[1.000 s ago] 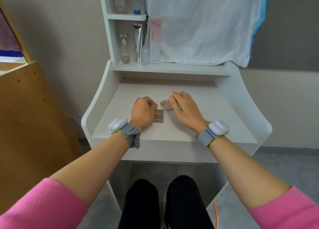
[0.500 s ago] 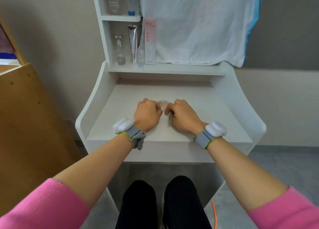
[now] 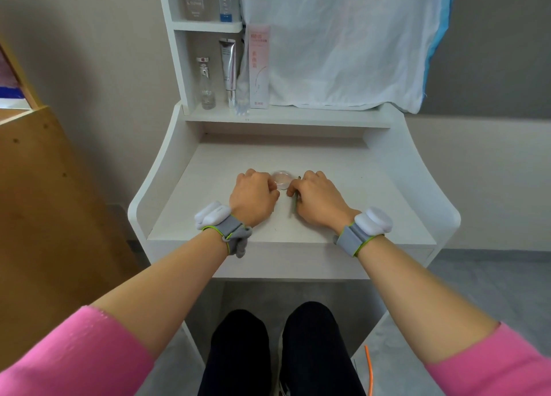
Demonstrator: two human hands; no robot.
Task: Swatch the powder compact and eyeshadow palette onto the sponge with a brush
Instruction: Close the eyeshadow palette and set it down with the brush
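- white vanity desk (image 3: 343,216) fills the middle of your view, with a pale wall behind it and a wooden panel (image 3: 44,202) to the left.
- your left hand (image 3: 253,199) rests near the middle of the desktop with its fingers curled under. the fingertips are hidden, so you cannot tell whether it grips anything.
- your right hand (image 3: 317,200) lies just beside it, on the side of the right edge, fingers curled round a thin green brush (image 3: 293,204). the handle points toward the front edge.
- powder compact (image 3: 281,178), round and pinkish, sits on the desktop between your two hands, close against both, slightly nearer the back edge.
- each wrist wears a grey band (image 3: 229,230) with a white pod.
- on the raised shelf by the back left corner stand a clear bottle (image 3: 206,82), a silver tube (image 3: 229,70) and a pink box (image 3: 258,66). a white cloth (image 3: 334,37) hangs to their right.
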